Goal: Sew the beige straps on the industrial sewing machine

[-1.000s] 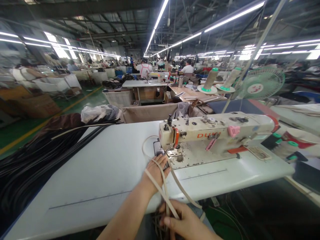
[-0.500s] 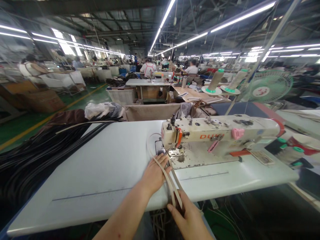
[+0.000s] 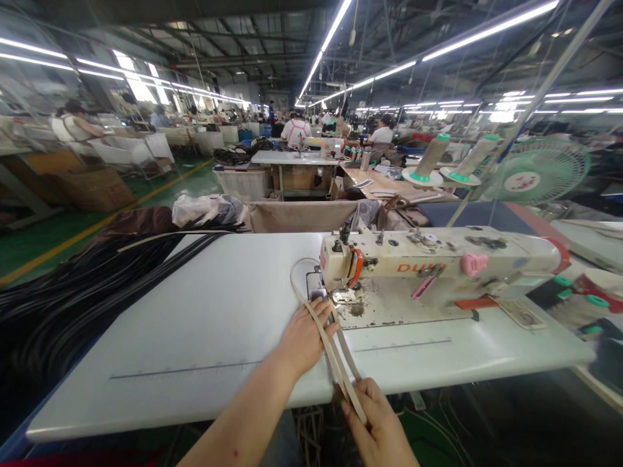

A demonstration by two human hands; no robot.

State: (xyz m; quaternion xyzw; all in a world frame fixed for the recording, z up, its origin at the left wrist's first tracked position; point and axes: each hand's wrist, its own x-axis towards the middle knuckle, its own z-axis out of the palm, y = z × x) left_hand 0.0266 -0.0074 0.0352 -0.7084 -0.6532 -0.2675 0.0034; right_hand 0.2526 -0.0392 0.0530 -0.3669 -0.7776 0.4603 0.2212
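A long beige strap (image 3: 333, 355) loops out from behind the needle area of the sewing machine (image 3: 438, 263) and runs back over my left hand. My left hand (image 3: 305, 334) lies flat on the white table close to the presser foot, fingers stretched forward. One strand crosses the back of its fingers, and another runs beside the thumb. At the table's front edge, my right hand (image 3: 374, 415) is closed around strands of the strap, pinching them between thumb and fingers. What lies beneath my left fingertips is hidden.
Black strips (image 3: 58, 305) are heaped at the left of the white table (image 3: 204, 311). Thread cones (image 3: 431, 159) and a green fan (image 3: 538, 172) stand behind the machine. A beige cloth-lined bin (image 3: 302, 216) borders the far edge. People work further back.
The view has shifted slightly, moving the scene a little to the right. My right hand has slid slightly down along the strap strands. The left hand stays flat beside the presser foot.
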